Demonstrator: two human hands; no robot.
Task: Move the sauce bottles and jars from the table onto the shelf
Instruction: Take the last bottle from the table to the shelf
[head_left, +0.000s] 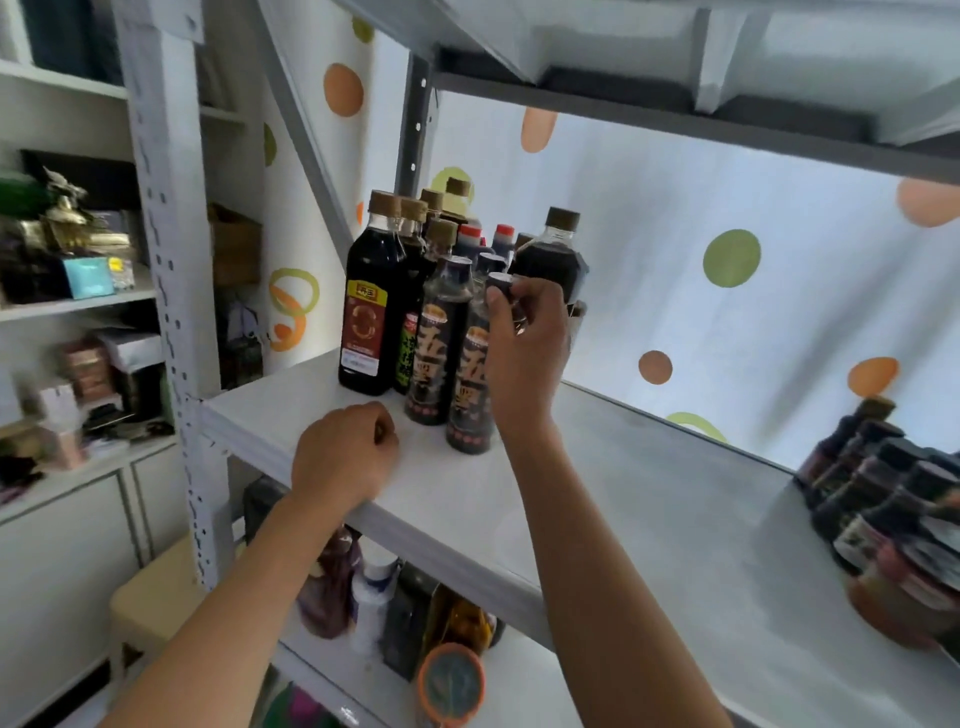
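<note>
A cluster of dark sauce bottles stands at the left end of the white shelf board (649, 509). My right hand (524, 343) grips the neck and dark cap of the front black-label bottle (470, 400), which stands upright on the board. Beside it stands a matching black-label bottle (439, 343), and further left a tall bottle with a red label (370, 306). My left hand (343, 457) rests as a closed fist on the shelf's front edge and holds nothing. Several dark-lidded jars (893, 514) crowd the shelf's right end.
A grey steel upright (171, 270) borders the shelf on the left. The shelf below holds bottles and an orange-rimmed round lid (451, 683). A cream stool (156, 597) stands low left. White cabinets with clutter fill the left side. The upper shelf board hangs close overhead.
</note>
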